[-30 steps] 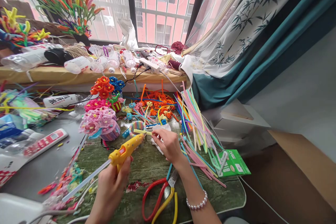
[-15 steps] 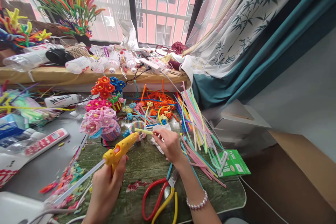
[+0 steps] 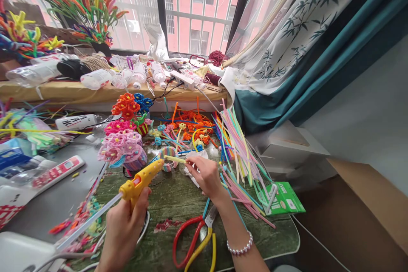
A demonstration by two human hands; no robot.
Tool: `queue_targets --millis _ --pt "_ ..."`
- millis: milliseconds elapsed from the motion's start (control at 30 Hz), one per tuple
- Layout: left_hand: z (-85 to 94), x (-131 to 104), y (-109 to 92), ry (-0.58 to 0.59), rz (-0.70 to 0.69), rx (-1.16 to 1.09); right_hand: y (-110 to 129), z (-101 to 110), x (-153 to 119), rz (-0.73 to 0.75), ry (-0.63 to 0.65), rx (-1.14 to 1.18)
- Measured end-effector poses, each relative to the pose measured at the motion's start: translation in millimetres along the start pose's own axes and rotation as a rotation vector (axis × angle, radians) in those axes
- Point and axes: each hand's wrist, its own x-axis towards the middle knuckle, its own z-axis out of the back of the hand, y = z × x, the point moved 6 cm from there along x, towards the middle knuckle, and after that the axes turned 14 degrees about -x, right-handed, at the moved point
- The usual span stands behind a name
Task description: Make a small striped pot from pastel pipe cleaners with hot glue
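My left hand (image 3: pixel 126 221) is wrapped round the handle of a yellow glue gun (image 3: pixel 142 182), whose nozzle points up and right; a clear glue stick (image 3: pixel 89 223) juts from its rear. Between the fingertips of my right hand (image 3: pixel 205 175) is a short pale yellow strip (image 3: pixel 175 159), its free end close to the nozzle. Whether nozzle and strip touch I cannot tell. Just behind them lies a striped pastel ring (image 3: pixel 168 152). White paper (image 3: pixel 193 174) is partly hidden by my right hand. Red and yellow scissors (image 3: pixel 197 238) lie below my right wrist.
Pink fuzzy flowers (image 3: pixel 123 146) in a striped pot stand behind the glue gun. Pastel stems (image 3: pixel 237 144) and a green packet (image 3: pixel 285 197) lie at the right. Orange pieces (image 3: pixel 194 121) are heaped at the back. White cables run at the lower left.
The glue gun in my left hand has moved slightly left and down, its nozzle drawing back along the strip. My right hand has stayed almost still.
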Motion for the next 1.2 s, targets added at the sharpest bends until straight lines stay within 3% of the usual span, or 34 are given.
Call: queue_targets --millis 133,267,400,500,567,667,733,833,1000,1067,1200 --pt "1.2 4 5 0.052 -0.044 0.062 -1 0 0 -0.016 0.008 0.0" --pt "5.7 0 -9 0.04 -0.169 0.21 -5 3 1 -0.087 -0.013 0.064" --pt "-5.9 -22 -24 0.175 -0.485 0.365 -12 9 3 -0.212 -0.049 0.161" --pt "-17.0 -44 -14 0.26 -0.683 0.478 -17 10 3 -0.284 -0.039 0.191" --pt "-21.9 -54 1 0.298 -0.651 0.554 -19 9 3 -0.313 -0.024 0.201" --pt "-27.2 -63 23 0.421 -0.44 0.665 -21 8 2 -0.341 -0.01 0.204" --pt "-27.1 -65 26 0.478 -0.354 0.717 -22 8 2 -0.347 -0.002 0.201" --pt "-26.8 -50 8 0.517 -0.399 0.765 -22 10 3 -0.333 0.017 0.177" --pt "-35.0 18 -36 0.322 -0.625 0.739 -17 11 4 -0.247 0.082 0.057" --pt "-49.8 39 -41 0.359 -0.71 0.707 -16 12 4 -0.213 0.101 0.002" --pt "-68.6 60 -36 0.39 -0.694 0.717 -15 15 4 -0.177 0.108 -0.111"
